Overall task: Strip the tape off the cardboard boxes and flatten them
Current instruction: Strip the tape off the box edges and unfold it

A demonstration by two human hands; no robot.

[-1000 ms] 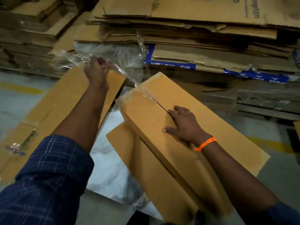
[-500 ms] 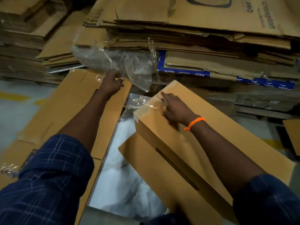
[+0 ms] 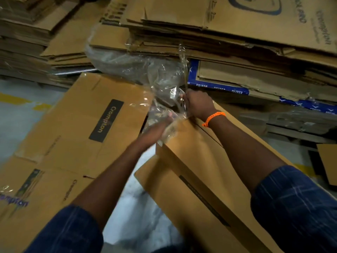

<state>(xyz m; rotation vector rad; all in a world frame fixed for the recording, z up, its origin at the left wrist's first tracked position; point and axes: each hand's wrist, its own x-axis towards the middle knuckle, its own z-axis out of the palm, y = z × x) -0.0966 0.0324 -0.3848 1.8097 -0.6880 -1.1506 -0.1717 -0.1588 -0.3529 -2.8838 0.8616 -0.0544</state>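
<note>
Currently the box (image 3: pixel 191 161) lies on its long side, still in its full shape, with its near end towards the person and its far end under both hands. At that far end the right hand (image 3: pixel 197 105) has its fingers curled tight round a strip of clear tape (image 3: pixel 184 70), which runs up and away from the box. The left hand (image 3: pixel 162 126) sits just left of the far end, blurred and half behind crumpled film; whether its fingers are together or apart cannot be told. An orange wristband (image 3: pixel 214 118) marks the right wrist. By judgement, the tape is thin, light, sticky and likely to tear or cling to itself, so take it close to the cardboard and pull low along the seam. The box looks light but stiff along its folds; hold it down flat on its top face, near the seam. A wad of clear plastic film (image 3: pixel 138 68) lies beyond the far end of the box. Left of the box, 1 flattened sheet (image 3: pixel 73 143) carries a black label reading "Crompton". Beyond the box, a stack (image 3: pixel 237 33) of flattened cardboard shows "Crompton" upside down. A blue strip (image 3: pixel 218 87) in that stack bears white print too small to read.
</note>
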